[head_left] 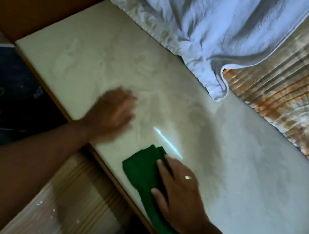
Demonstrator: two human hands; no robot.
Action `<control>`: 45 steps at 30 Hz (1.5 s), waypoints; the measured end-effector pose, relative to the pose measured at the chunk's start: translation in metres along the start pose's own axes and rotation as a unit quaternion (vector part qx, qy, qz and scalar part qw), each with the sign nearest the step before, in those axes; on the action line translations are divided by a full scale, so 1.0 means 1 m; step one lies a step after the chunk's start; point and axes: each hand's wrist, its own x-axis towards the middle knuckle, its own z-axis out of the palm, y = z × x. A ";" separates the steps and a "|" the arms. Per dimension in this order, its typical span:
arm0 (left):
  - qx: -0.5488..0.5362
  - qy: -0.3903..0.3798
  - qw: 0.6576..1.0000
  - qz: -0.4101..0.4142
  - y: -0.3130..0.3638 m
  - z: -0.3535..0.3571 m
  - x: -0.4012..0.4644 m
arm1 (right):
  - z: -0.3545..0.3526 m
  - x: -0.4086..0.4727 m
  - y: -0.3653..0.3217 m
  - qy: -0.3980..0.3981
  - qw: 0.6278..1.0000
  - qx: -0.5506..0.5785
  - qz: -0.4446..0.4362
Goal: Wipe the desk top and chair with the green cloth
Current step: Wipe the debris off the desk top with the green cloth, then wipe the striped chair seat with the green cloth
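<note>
Right hand [178, 195] lies flat, fingers spread, pressing the folded green cloth [141, 171] at the desk top's [241, 183] near edge; cloth judged light, soft, best held under the palm; blurred left hand [112, 112] rests open, empty.

Single head-worn wide-angle cam, no 2nd view to overlap. Looks forward and steeply down from above onto pale table [222, 170], close range. Frame rolled, so table edge runs diagonally upper left to lower right. Both forearms enter from bottom edge. Floor strip visible lower left; curtain [298, 90] upper right.
</note>
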 end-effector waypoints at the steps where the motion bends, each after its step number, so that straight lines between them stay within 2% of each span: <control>1: 0.007 -0.018 0.996 0.091 0.025 0.002 -0.004 | -0.005 -0.010 0.005 0.032 0.998 0.000 0.046; 3: 0.054 -0.075 0.973 0.212 0.063 0.008 -0.010 | -0.013 -0.026 0.013 0.034 0.991 -0.009 0.129; 4: 0.086 -0.111 0.962 0.232 0.076 0.011 -0.012 | -0.016 -0.030 0.016 0.013 0.987 -0.023 0.157; 6: 0.152 -0.168 0.949 0.218 0.089 0.018 -0.016 | -0.020 -0.032 0.017 -0.040 0.981 -0.041 0.185; 8: 0.154 -0.218 0.948 0.172 0.092 0.020 -0.012 | -0.022 -0.025 0.013 -0.086 0.977 -0.042 0.190; 12: 0.137 -0.285 0.941 0.118 0.095 0.008 -0.014 | -0.035 0.001 0.004 -0.210 0.970 -0.086 0.085; 15: 0.033 -0.274 0.959 0.064 0.085 -0.010 -0.039 | -0.051 0.016 0.002 -0.294 0.955 -0.026 0.026; 17: -0.137 -0.234 0.962 -0.032 0.071 -0.026 -0.071 | -0.057 0.023 -0.004 -0.309 0.946 0.091 0.042; 18: -0.223 -0.207 0.948 -0.091 0.062 -0.034 -0.092 | -0.058 0.025 -0.010 -0.300 0.937 0.166 0.064; 20: -0.366 -0.142 0.898 -0.198 0.044 -0.043 -0.140 | -0.053 0.027 -0.026 -0.261 0.900 0.326 0.124; 21: -0.447 -0.104 0.854 -0.244 0.033 -0.041 -0.169 | -0.045 0.027 -0.038 -0.246 0.871 0.398 0.148; 22: -0.531 -0.069 0.793 -0.290 0.023 -0.035 -0.200 | -0.032 0.027 -0.052 -0.239 0.838 0.461 0.166; 24: -0.659 -0.004 0.647 -0.385 0.006 -0.013 -0.259 | 0.002 0.026 -0.085 -0.231 0.769 0.560 0.204; 25: -0.686 0.025 0.588 -0.427 0.000 0.003 -0.289 | 0.025 0.026 -0.103 -0.225 0.749 0.582 0.225; 26: -0.695 0.050 0.547 -0.463 -0.003 0.018 -0.316 | 0.049 0.026 -0.121 -0.217 0.742 0.584 0.246; 28: -0.680 0.088 0.488 -0.541 -0.006 0.050 -0.362 | 0.099 0.027 -0.151 -0.216 0.762 0.543 0.281; 31: -0.628 0.096 0.439 -0.636 -0.012 0.094 -0.407 | 0.164 0.031 -0.179 -0.248 0.817 0.431 0.291; 34: -0.646 0.095 0.392 -0.647 -0.047 0.125 -0.422 | 0.213 0.055 -0.195 -0.255 0.856 0.358 0.271; 37: -0.709 0.162 0.308 -0.613 -0.105 0.144 -0.425 | 0.255 0.087 -0.201 -0.256 0.890 0.303 0.226; 38: -0.715 0.193 0.302 -0.600 -0.126 0.150 -0.426 | 0.268 0.095 -0.198 -0.267 0.912 0.246 0.192; 39: -0.691 0.225 0.335 -0.599 -0.145 0.156 -0.427 | 0.278 0.102 -0.195 -0.277 0.936 0.164 0.144; 40: -0.629 0.249 0.407 -0.614 -0.164 0.165 -0.432 | 0.291 0.107 -0.191 -0.285 0.951 0.083 0.087; 41: -0.543 0.248 0.503 -0.625 -0.182 0.178 -0.441 | 0.302 0.113 -0.190 -0.283 0.958 0.030 0.035; 42: -0.428 0.199 0.619 -0.628 -0.199 0.193 -0.452 | 0.314 0.118 -0.191 -0.280 0.960 0.003 -0.012; 43: -0.296 0.116 0.727 -0.608 -0.213 0.210 -0.464 | 0.326 0.123 -0.196 -0.272 0.960 -0.021 -0.063; 44: -0.193 0.037 0.792 -0.577 -0.222 0.223 -0.474 | 0.337 0.126 -0.203 -0.263 0.956 -0.051 -0.115; 45: -0.138 -0.020 0.822 -0.552 -0.231 0.238 -0.485 | 0.352 0.129 -0.212 -0.256 0.948 -0.086 -0.166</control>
